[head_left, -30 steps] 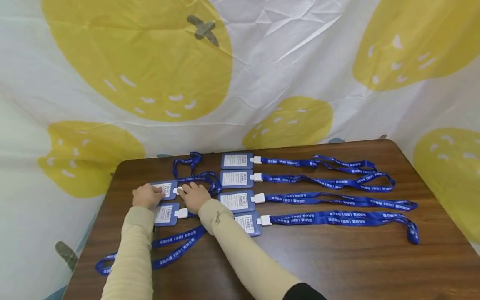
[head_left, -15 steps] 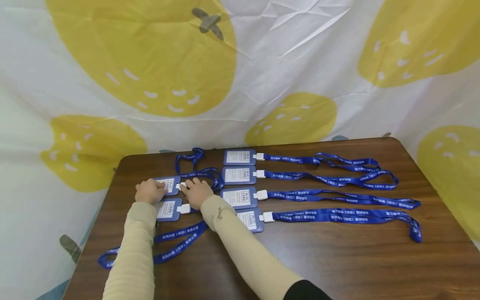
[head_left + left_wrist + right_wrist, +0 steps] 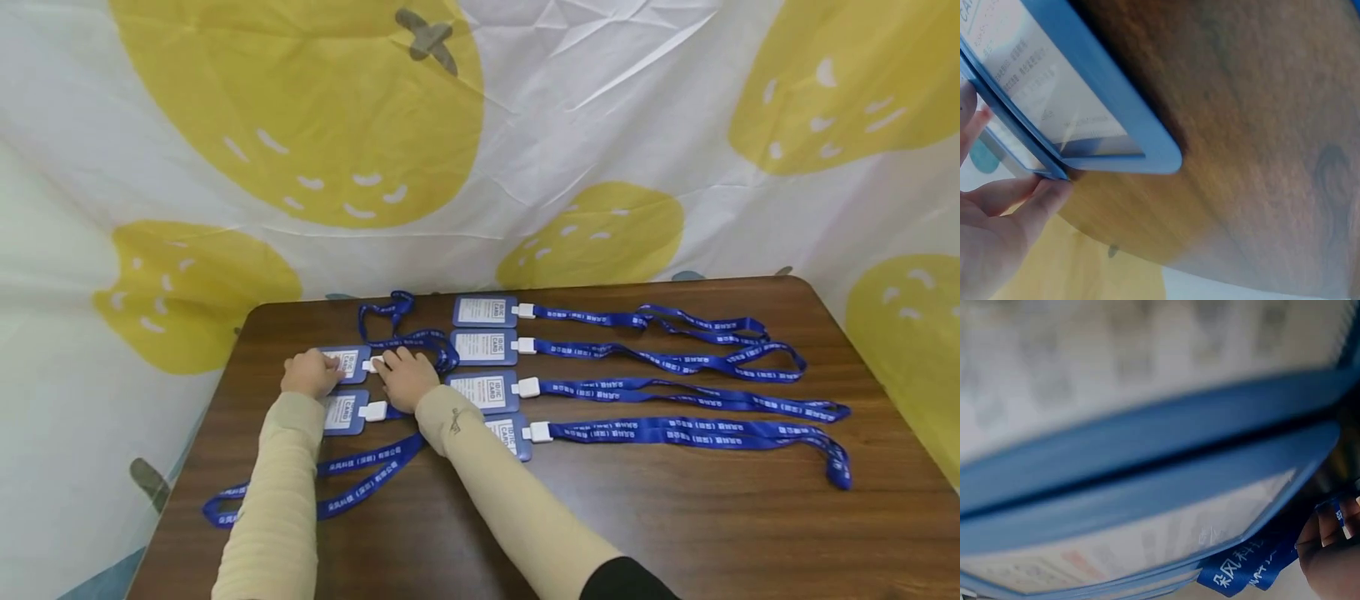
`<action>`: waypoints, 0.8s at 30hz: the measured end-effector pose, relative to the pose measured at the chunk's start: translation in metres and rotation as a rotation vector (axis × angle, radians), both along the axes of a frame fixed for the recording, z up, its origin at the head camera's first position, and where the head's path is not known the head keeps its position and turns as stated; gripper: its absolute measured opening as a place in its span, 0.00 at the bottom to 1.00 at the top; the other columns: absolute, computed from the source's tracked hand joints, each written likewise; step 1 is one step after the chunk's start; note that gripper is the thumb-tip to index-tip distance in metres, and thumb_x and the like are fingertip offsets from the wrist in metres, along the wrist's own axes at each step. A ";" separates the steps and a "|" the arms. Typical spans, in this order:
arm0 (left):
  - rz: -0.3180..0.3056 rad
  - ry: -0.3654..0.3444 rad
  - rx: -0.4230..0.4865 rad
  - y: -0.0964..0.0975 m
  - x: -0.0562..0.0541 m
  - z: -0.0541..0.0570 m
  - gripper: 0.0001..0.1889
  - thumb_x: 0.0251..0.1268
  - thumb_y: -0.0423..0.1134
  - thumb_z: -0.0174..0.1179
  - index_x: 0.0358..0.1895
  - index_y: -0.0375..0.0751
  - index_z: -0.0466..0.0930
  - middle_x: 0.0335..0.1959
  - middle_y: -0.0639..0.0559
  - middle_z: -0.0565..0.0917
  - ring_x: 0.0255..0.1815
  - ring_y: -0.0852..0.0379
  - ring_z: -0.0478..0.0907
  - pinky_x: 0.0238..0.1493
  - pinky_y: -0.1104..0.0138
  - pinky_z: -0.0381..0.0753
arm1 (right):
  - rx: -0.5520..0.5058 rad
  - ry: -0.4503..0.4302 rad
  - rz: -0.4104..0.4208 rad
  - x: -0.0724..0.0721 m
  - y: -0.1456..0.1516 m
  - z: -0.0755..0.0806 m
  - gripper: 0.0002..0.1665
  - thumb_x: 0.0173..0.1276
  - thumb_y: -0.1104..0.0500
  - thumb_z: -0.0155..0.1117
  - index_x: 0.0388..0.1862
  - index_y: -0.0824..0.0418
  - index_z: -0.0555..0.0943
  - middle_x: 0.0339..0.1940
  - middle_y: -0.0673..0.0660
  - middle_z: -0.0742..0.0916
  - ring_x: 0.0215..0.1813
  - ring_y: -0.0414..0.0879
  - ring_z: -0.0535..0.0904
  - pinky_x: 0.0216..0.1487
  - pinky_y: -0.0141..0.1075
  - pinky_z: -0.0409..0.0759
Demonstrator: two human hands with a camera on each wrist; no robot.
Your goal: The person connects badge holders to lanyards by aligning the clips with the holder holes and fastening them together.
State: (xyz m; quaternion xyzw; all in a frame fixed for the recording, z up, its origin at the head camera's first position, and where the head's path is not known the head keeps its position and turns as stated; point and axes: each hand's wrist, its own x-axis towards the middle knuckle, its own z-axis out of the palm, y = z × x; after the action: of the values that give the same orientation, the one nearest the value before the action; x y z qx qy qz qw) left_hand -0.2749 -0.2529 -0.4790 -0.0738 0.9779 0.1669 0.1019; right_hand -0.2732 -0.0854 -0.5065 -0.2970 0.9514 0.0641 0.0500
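In the head view my left hand (image 3: 311,373) holds the left edge of a blue-framed ID badge holder (image 3: 351,364), thumb on its face. The left wrist view shows its fingers (image 3: 1041,203) at the frame's corner. My right hand (image 3: 408,379) pinches the white clip (image 3: 375,364) at that badge's right end; its fingers partly hide the clip. The clip's blue lanyard (image 3: 423,340) lies bunched behind the right hand. Just below, nearer the body, lies a second badge holder (image 3: 345,412) with its own white clip (image 3: 373,412).
Several matching badge holders (image 3: 485,311) form a column to the right, their blue lanyards (image 3: 675,433) stretched rightward. The right forearm covers part of the nearest one (image 3: 516,435). A looped lanyard (image 3: 360,492) passes under the left forearm. The brown table (image 3: 675,533) meets a patterned cloth (image 3: 420,250) behind.
The head view has shifted a little. The badge between my hands has slid very slightly right, so its right edge lines up with the badge below. Both hands keep their places on it.
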 end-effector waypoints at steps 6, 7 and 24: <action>-0.012 0.027 0.030 0.000 0.003 0.001 0.20 0.57 0.41 0.58 0.51 0.32 0.76 0.53 0.24 0.70 0.49 0.27 0.65 0.49 0.44 0.67 | -0.039 0.024 -0.006 0.001 0.003 -0.005 0.31 0.69 0.42 0.44 0.69 0.47 0.59 0.59 0.46 0.69 0.58 0.41 0.63 0.53 0.35 0.67; -0.016 0.038 0.031 0.000 0.003 0.001 0.20 0.57 0.41 0.58 0.51 0.32 0.76 0.52 0.24 0.71 0.49 0.26 0.65 0.50 0.44 0.66 | -0.039 0.028 -0.007 0.001 0.003 -0.005 0.31 0.69 0.42 0.45 0.69 0.48 0.60 0.58 0.46 0.69 0.57 0.41 0.63 0.52 0.35 0.67; -0.011 0.283 0.046 0.008 0.009 0.004 0.23 0.60 0.38 0.47 0.55 0.26 0.71 0.52 0.27 0.73 0.51 0.30 0.69 0.48 0.44 0.70 | -0.172 0.142 -0.084 0.008 0.035 0.045 0.13 0.61 0.49 0.58 0.35 0.55 0.84 0.37 0.52 0.83 0.41 0.46 0.78 0.38 0.39 0.77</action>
State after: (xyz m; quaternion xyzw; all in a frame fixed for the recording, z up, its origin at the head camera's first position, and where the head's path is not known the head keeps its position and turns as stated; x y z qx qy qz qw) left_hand -0.2663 -0.2453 -0.4754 -0.0418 0.9788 0.1975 -0.0346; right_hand -0.2654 -0.0504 -0.4618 -0.2550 0.9661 0.0008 -0.0405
